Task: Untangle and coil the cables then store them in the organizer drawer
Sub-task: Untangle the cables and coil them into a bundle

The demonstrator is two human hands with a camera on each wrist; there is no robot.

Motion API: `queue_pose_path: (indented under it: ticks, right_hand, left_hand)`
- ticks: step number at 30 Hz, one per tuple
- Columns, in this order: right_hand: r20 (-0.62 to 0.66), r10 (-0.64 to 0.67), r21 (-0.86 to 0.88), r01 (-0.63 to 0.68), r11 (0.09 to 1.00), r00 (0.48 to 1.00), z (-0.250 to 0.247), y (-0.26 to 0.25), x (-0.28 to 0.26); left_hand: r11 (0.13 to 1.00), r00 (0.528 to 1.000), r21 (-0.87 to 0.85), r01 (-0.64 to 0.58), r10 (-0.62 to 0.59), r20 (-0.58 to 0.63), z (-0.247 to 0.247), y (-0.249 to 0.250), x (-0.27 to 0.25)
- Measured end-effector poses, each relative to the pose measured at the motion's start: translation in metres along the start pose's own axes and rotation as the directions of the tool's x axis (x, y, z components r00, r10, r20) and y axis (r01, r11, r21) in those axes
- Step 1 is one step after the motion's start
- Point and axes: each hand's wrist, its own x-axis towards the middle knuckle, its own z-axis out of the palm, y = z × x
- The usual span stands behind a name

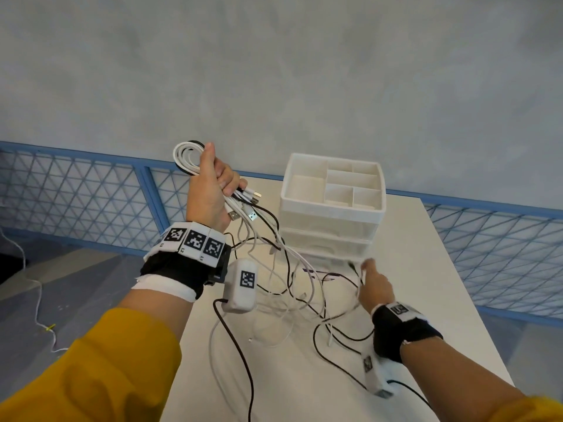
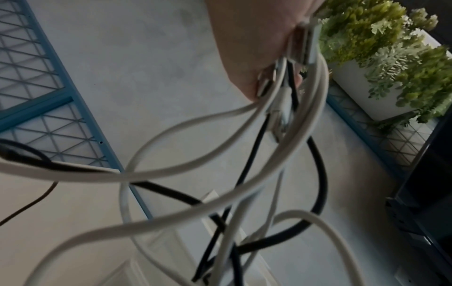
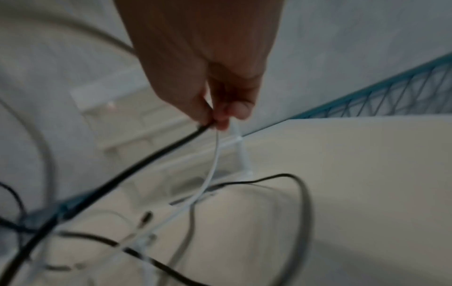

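My left hand [image 1: 213, 184] is raised above the table's left side and grips a bundle of white and black cables [image 1: 187, 158], looped above the fist, with USB plugs [image 1: 243, 208] sticking out below. From it, tangled strands [image 1: 286, 275] hang down to the white table [image 1: 426, 269]. My right hand [image 1: 373, 281], lower and in front of the white organizer [image 1: 332, 208], pinches a black cable [image 3: 156, 156] and a thin white cable [image 3: 212, 164] between thumb and fingers [image 3: 234, 110]. The left wrist view shows cable loops [image 2: 195, 168] under the left hand [image 2: 257, 48].
The organizer has an open compartment tray [image 1: 335, 181] on top and drawers [image 1: 329, 245] below, at the table's far middle. A blue mesh railing [image 1: 91, 190] runs behind the table. A potted green plant [image 2: 391, 48] shows in the left wrist view. The table's right part lies bare.
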Motion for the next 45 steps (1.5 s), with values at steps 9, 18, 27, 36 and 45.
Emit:
queue_pose_path:
  ticks: [9, 18, 27, 36, 45]
  right_hand:
    - [-0.055, -0.371, 0.026, 0.372, 0.928, 0.927, -0.056, -0.080, -0.008]
    - [-0.061, -0.594, 0.290, 0.584, 0.758, 0.802, -0.042, -0.118, -0.037]
    - [-0.290, -0.334, 0.774, 0.425, 0.470, 0.897, -0.056, -0.064, -0.032]
    - [-0.402, 0.216, 0.787, 0.215, 0.578, 0.890, -0.049, -0.006, -0.004]
    - [-0.037, -0.414, 0.328, 0.403, 0.855, 0.909, -0.049, -0.060, -0.016]
  left_hand:
    - [0.997, 1.000, 0.071, 0.027, -0.028, 0.012, 0.010, -0.016, -0.005]
    - [0.993, 1.000, 0.116, 0.003, -0.001, -0.016, 0.017, -0.018, 0.001]
    - [0.993, 0.995, 0.115, 0.005, 0.007, -0.104, 0.005, -0.026, 0.014]
    - [0.997, 0.986, 0.076, -0.012, 0.024, -0.163, -0.005, -0.017, 0.024]
    - [0.994, 0.999, 0.102, 0.034, -0.031, -0.030, 0.012, -0.016, 0.007]
